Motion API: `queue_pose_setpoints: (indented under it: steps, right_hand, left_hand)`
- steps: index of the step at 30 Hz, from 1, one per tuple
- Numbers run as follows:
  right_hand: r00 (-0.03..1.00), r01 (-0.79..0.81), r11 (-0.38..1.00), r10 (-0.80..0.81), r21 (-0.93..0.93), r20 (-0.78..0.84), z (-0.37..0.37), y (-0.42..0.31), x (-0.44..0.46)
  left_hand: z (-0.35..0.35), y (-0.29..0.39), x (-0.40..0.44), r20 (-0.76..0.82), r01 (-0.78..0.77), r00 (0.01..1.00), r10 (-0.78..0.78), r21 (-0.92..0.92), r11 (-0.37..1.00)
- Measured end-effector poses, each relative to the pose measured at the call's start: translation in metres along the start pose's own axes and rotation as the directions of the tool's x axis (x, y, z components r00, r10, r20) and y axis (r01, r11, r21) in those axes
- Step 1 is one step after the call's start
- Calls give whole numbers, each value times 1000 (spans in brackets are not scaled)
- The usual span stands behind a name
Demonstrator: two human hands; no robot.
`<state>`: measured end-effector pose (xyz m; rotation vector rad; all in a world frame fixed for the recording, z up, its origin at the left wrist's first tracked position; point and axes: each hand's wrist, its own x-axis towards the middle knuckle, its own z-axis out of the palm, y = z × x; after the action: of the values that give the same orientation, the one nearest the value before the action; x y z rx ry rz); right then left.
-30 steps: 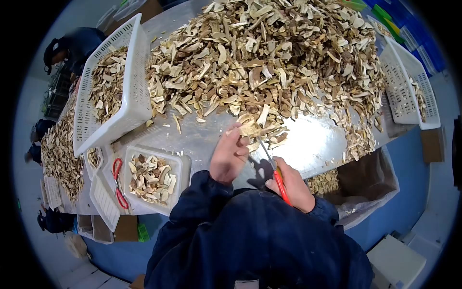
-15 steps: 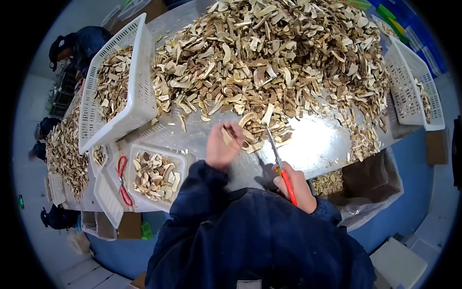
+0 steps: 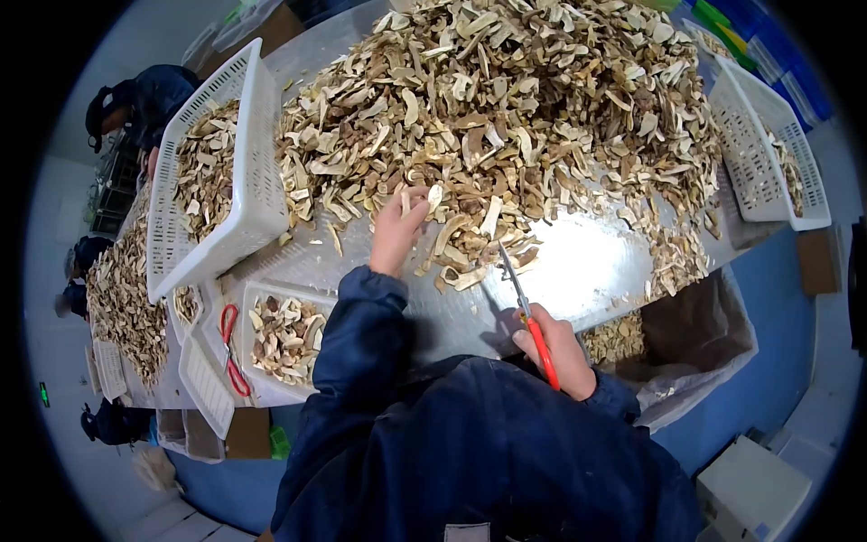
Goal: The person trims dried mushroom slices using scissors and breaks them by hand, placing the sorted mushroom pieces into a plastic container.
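Note:
My left hand (image 3: 399, 230) is at the near edge of a large heap of dried mushroom slices (image 3: 560, 108), its fingers closed on a pale dried mushroom slice (image 3: 435, 197). Red-handled scissors (image 3: 540, 345) are in my right hand (image 3: 562, 350), which is wrapped round the handles near the table's front edge. Their blades point away from me, and the tip lies beside a small cluster of slices (image 3: 471, 244) on the metal table (image 3: 452, 316).
A white perforated basket (image 3: 257, 194) of slices stands on the left, another basket (image 3: 754, 154) at far right. Nearer are a white tray (image 3: 257, 361) of slices and other red-handled scissors (image 3: 232, 352). Below the right edge sits a lined box (image 3: 695, 339). Several co-workers are at left.
My left hand has moved forward and slightly left to the heap, and its fingers have closed on a slice. My right hand holds the scissors in nearly the same place.

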<state>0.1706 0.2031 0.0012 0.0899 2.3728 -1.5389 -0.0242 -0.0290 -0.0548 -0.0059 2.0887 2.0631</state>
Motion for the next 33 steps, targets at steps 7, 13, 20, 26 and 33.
queue_pose_setpoints:
  steps: [7,13,20,26,33]
  right_hand:
    - [994,105,993,-106,-47,-12,-3,-12,5]
    - [994,51,999,-49,10,-95,-11,-4,1]
    - [992,48,997,-40,60,-119,-20,-3,-2]
    - [993,36,999,-35,12,-110,-15,-6,-6]
    - [995,30,999,-29,13,-99,-14,2,-9]
  left_hand:
    - [19,38,-68,328,318,924,-195,-382,867]
    - [30,16,-97,646,578,763,25,-699,420]
    - [-8,0,-61,152,260,964,-219,-724,639]
    - [-17,-15,-2,-79,-170,963,256,558,812]
    - [-27,-18,0,9,71,997,-73,105,992]
